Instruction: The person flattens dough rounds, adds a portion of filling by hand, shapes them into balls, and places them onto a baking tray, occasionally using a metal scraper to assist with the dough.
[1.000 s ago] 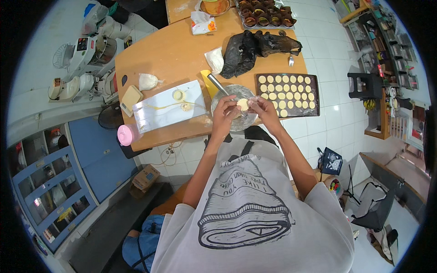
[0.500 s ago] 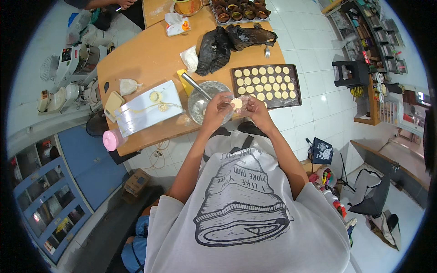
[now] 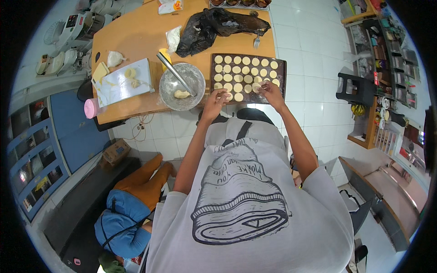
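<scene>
A dark baking tray (image 3: 281,73) bears rows of pale round dough pieces (image 3: 236,59). Over its front right part, my right hand (image 3: 271,94) pinches a pale dough round (image 3: 256,87), low against the tray. My left hand (image 3: 217,100) is at the front left corner, fingers curled beside another round; what they grip, if anything, is hidden. Left of the tray stands a metal mixing bowl (image 3: 166,101) with a lump of dough (image 3: 181,94) and a metal-handled tool (image 3: 176,74) leaning across it.
A white board (image 3: 123,90) with dough scraps lies on the wooden table (image 3: 136,34). Behind the tray are a crumpled black plastic bag (image 3: 205,34), a fork (image 3: 256,42) and a white bag (image 3: 173,38). At lower left a person in blue (image 3: 125,223) is on a dark bench.
Both hands have moved from above the bowl to the tray, the right one carrying a dough round. The view has shifted right, and the bowl is now uncovered.
</scene>
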`<state>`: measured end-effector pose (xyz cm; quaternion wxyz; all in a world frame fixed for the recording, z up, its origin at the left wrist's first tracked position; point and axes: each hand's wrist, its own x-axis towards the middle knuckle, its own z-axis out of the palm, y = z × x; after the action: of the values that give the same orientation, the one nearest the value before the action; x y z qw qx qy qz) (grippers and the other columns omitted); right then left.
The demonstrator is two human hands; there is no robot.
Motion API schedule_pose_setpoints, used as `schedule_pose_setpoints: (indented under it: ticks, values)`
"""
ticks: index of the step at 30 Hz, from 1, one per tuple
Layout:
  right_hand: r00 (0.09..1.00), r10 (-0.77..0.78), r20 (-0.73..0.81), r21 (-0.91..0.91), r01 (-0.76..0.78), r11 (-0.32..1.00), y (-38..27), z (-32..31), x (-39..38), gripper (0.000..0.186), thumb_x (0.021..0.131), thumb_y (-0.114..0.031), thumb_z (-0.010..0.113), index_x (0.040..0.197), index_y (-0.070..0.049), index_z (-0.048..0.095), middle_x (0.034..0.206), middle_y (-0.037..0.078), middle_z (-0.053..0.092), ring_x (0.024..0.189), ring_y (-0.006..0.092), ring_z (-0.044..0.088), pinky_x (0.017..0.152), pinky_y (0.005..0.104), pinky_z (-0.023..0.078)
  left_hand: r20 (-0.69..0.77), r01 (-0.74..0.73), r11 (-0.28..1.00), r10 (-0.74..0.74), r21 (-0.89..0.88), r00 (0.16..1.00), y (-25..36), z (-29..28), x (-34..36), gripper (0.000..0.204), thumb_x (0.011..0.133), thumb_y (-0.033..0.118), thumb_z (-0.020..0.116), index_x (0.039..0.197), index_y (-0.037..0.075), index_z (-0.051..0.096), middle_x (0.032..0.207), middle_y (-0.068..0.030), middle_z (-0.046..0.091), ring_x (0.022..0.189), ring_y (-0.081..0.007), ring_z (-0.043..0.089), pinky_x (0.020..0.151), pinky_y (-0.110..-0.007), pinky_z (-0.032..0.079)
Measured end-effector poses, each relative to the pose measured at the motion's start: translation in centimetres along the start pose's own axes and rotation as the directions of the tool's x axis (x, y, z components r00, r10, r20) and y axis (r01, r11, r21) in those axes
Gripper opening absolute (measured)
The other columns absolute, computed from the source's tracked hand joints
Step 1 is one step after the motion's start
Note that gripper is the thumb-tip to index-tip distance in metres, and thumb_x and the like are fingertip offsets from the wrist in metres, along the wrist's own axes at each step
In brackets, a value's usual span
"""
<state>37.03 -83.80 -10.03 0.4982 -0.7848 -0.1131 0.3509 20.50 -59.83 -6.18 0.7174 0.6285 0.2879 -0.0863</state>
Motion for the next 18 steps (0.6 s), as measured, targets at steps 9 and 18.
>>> schedule_pose_setpoints:
  ticks: [9,18]
  values:
    - [0.997,-0.036,0.070,-0.211,0.050,0.976,7.3,3.5,1.3,0.030,0.086,-0.019,0.069,0.107,0.002,0.066,0.099,0.022,0.072,0.093,0.0376,0.070,0.083,0.0451,0.055,-0.061,0.119,0.992,-0.121,-0.032,0.991,-3.5,1.4,-1.4,0.035,0.105,0.030,0.058,0.131,0.008,0.059,0.116,-0.0079,0.070,0.098,-0.0152,0.066,0.086,-0.030,0.053]
    - [0.993,-0.108,0.049,-0.318,0.118,0.941,6.6,4.8,1.0,0.022,0.089,-0.010,0.068,0.107,0.002,0.065,0.093,0.019,0.073,0.085,0.0319,0.072,0.077,0.0406,0.056,-0.083,0.159,0.986,-0.163,-0.049,0.983,-3.3,1.0,-2.0,0.038,0.104,0.034,0.059,0.130,0.006,0.059,0.112,-0.0058,0.070,0.094,-0.0132,0.066,0.082,-0.028,0.052]
